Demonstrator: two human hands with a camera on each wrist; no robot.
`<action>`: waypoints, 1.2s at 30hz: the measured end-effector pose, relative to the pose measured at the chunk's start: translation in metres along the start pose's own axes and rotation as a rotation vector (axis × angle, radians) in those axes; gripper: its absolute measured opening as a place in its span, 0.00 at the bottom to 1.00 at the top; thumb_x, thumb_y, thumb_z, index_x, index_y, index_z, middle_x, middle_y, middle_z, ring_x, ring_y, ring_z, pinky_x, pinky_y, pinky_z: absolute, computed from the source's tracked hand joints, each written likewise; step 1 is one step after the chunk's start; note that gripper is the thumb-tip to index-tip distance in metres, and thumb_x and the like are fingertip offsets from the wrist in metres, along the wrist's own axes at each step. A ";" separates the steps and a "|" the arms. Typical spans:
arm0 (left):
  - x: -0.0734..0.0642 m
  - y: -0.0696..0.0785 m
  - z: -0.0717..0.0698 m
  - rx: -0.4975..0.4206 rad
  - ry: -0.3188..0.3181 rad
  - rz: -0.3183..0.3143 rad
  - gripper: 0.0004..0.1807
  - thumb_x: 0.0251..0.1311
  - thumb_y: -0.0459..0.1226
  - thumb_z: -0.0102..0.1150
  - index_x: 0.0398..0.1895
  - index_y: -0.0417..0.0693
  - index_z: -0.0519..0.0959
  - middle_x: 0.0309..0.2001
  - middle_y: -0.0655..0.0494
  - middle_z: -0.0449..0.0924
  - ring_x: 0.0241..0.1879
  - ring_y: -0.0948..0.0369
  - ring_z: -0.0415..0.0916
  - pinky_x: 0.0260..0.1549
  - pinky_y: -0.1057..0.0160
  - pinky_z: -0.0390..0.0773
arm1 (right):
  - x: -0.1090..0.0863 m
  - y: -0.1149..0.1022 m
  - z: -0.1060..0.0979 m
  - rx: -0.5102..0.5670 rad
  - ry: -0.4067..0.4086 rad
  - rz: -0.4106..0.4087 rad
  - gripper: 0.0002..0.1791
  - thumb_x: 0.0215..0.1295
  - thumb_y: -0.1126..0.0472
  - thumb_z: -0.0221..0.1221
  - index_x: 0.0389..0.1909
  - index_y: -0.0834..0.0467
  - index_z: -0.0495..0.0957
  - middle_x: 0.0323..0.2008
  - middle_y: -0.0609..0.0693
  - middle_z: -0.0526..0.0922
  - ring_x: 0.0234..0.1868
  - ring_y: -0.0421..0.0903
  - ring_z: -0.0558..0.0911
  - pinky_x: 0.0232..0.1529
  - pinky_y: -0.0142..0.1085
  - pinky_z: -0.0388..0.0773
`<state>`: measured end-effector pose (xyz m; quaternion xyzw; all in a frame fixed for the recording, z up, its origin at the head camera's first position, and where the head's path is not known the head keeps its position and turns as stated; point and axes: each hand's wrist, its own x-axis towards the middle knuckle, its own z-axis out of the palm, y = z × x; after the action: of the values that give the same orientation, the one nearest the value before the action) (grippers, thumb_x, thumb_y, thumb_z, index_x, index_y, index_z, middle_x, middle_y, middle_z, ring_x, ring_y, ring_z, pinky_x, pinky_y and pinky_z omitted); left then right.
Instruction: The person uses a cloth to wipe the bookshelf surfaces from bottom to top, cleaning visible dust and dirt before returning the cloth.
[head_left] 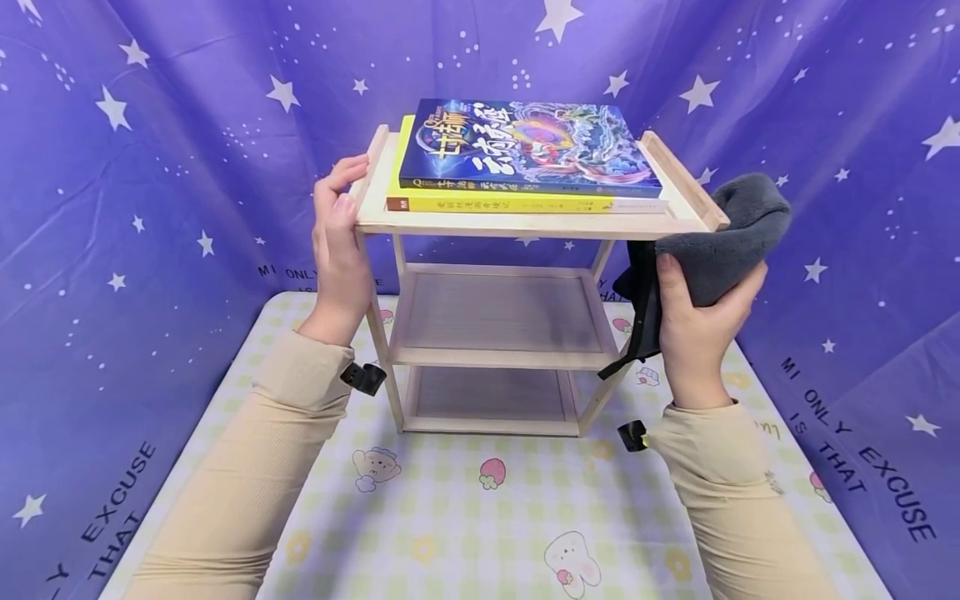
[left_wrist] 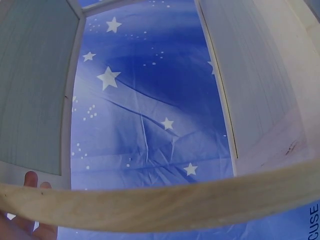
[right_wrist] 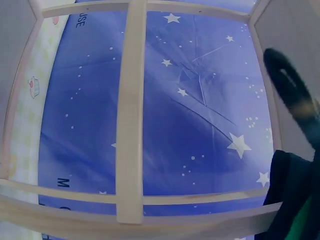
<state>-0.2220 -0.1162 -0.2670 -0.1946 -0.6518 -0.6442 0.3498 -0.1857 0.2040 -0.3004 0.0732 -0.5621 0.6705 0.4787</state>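
One end of the wooden rack [head_left: 517, 223], its long axis crosswise, was in your left hand [head_left: 342, 250], while your right hand [head_left: 705, 329] held the grey cloth [head_left: 738, 237] in curled fingers beside the other.

Left hand [head_left: 341, 250] at left, fingers bent; right hand [head_left: 699, 333] at right, thumb upright; forearms [head_left: 225, 479] reach in from near side.
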 end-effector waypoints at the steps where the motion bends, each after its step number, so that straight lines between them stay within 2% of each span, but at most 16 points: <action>1: 0.000 0.000 0.000 -0.004 0.001 0.003 0.28 0.63 0.46 0.31 0.59 0.38 0.68 0.68 0.49 0.66 0.71 0.64 0.60 0.69 0.66 0.61 | 0.000 0.001 0.001 -0.025 0.008 -0.001 0.40 0.48 0.66 0.71 0.63 0.62 0.64 0.57 0.53 0.77 0.58 0.50 0.76 0.61 0.36 0.71; 7: 0.000 -0.001 0.000 -0.007 0.000 0.009 0.28 0.63 0.46 0.31 0.59 0.38 0.68 0.68 0.50 0.67 0.70 0.64 0.61 0.69 0.65 0.61 | -0.007 0.005 0.003 -0.214 0.058 0.014 0.38 0.51 0.61 0.70 0.63 0.59 0.65 0.55 0.51 0.81 0.54 0.44 0.79 0.58 0.34 0.73; 10: 0.000 -0.001 0.001 -0.011 0.001 0.011 0.28 0.64 0.46 0.31 0.59 0.38 0.68 0.68 0.50 0.67 0.70 0.63 0.61 0.69 0.65 0.61 | -0.010 0.008 0.003 -0.263 0.070 0.004 0.38 0.52 0.59 0.70 0.64 0.60 0.64 0.55 0.51 0.81 0.53 0.43 0.79 0.58 0.33 0.73; 17: 0.000 -0.001 0.001 -0.028 0.010 0.019 0.27 0.64 0.45 0.30 0.58 0.39 0.69 0.67 0.49 0.67 0.70 0.63 0.62 0.68 0.65 0.63 | -0.020 0.019 -0.001 -0.289 0.071 -0.010 0.36 0.54 0.58 0.69 0.62 0.61 0.63 0.53 0.48 0.79 0.53 0.42 0.78 0.57 0.33 0.72; 27: -0.001 0.000 0.002 -0.049 0.017 0.010 0.27 0.63 0.44 0.31 0.58 0.38 0.68 0.67 0.50 0.67 0.70 0.62 0.61 0.70 0.65 0.61 | -0.035 0.033 -0.008 -0.348 0.091 0.026 0.35 0.54 0.57 0.70 0.60 0.60 0.66 0.53 0.48 0.76 0.54 0.41 0.76 0.57 0.34 0.70; 36: 0.000 0.000 0.002 -0.072 0.013 0.004 0.26 0.63 0.44 0.32 0.58 0.39 0.69 0.67 0.50 0.66 0.71 0.62 0.61 0.70 0.65 0.61 | -0.050 0.044 -0.013 -0.305 0.074 0.034 0.33 0.55 0.59 0.69 0.60 0.58 0.64 0.51 0.48 0.80 0.49 0.40 0.79 0.52 0.30 0.73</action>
<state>-0.2221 -0.1137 -0.2669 -0.2042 -0.6255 -0.6678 0.3480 -0.1852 0.1907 -0.3676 -0.0347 -0.6405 0.5876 0.4934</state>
